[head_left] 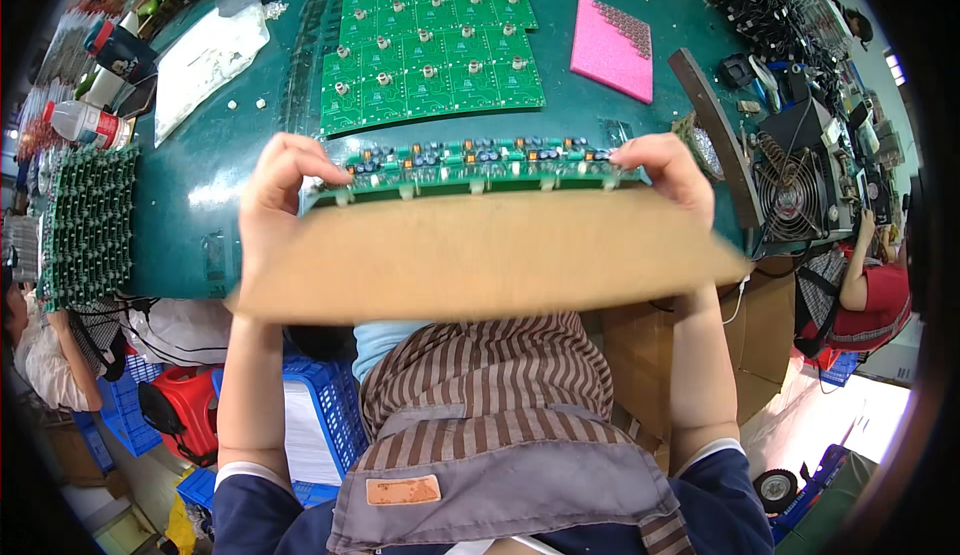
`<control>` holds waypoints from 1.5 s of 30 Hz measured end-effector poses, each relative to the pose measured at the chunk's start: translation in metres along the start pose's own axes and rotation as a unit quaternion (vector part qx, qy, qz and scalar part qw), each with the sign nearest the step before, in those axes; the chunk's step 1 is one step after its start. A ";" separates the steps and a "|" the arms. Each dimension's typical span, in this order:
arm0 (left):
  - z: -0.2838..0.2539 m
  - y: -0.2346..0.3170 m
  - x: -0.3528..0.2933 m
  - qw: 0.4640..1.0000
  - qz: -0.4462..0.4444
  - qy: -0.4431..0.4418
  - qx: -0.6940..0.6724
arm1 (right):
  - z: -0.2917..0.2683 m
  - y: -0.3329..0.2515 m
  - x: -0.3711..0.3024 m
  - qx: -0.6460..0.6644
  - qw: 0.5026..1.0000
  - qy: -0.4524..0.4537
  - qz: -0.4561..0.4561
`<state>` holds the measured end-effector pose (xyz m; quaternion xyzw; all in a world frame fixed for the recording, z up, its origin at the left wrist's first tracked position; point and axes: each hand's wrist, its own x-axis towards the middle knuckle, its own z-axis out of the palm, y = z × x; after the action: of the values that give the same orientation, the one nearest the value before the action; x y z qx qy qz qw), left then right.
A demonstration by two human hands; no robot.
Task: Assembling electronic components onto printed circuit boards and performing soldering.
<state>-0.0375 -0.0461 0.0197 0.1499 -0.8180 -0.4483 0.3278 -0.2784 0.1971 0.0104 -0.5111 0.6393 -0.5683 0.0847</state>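
My left hand (285,180) and my right hand (675,170) are closed on opposite ends of a green circuit board (475,173) loaded with small components. Thumbs and fingers pinch its far corners. A brown cardboard sheet (490,260), smeared by motion, lies against the board's near side and spreads over my wrists. Whether my hidden fingers grip the cardboard too, I cannot tell. Just beyond, green board panels (430,102) with small upright metal parts lie in overlapping rows on the green table (225,195).
Pink foam (610,60) holding small metal parts lies right of the panels. A dark bar (715,135) and a fan (790,190) stand farther right. At the left are a white plastic bag (205,70), a bottle (85,125) and stacked circuit boards (90,220).
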 end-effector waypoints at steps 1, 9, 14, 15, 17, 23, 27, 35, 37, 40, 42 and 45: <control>0.001 -0.006 -0.005 0.999 0.023 -0.009 0.049 | 0.003 0.002 -0.003 -0.056 0.998 -0.008 -0.028; -0.003 -0.015 -0.023 0.954 0.189 -0.141 0.186 | -0.006 0.012 -0.031 -0.166 0.974 -0.120 -0.094; -0.018 -0.007 -0.018 0.904 0.196 -0.300 0.235 | -0.017 0.001 -0.031 -0.234 0.927 -0.267 -0.123; -0.018 -0.007 -0.018 0.883 0.225 -0.322 0.255 | -0.021 -0.001 -0.031 -0.258 0.910 -0.300 -0.121; -0.019 -0.008 -0.016 0.856 0.258 -0.356 0.272 | -0.022 -0.006 -0.033 -0.270 0.904 -0.311 -0.113; -0.026 0.001 -0.012 0.861 0.229 -0.385 0.240 | -0.041 -0.033 -0.018 -0.268 0.895 -0.355 -0.041; -0.027 0.006 -0.015 0.864 0.239 -0.365 0.250 | -0.075 -0.032 -0.003 -0.439 0.887 -0.132 -0.059; -0.024 0.008 -0.033 0.903 0.249 -0.233 0.262 | -0.096 0.018 -0.013 -0.538 0.826 0.110 0.126; -0.027 0.007 -0.042 0.910 0.237 -0.205 0.270 | -0.087 0.017 -0.015 -0.518 0.840 0.128 0.100; -0.027 0.004 -0.053 0.920 0.222 -0.160 0.281 | -0.067 0.002 -0.015 -0.464 0.872 0.142 0.070; -0.026 0.002 -0.057 0.923 0.217 -0.145 0.283 | -0.045 -0.022 -0.008 -0.421 0.905 0.058 -0.003; -0.023 0.002 -0.061 0.920 0.219 -0.119 0.302 | -0.008 -0.035 0.003 -0.324 0.944 -0.052 -0.026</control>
<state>0.0227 -0.0266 0.0059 0.0043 -0.9598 -0.1115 0.2576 -0.2658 0.2061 0.0428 -0.5563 0.7702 -0.3048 -0.0669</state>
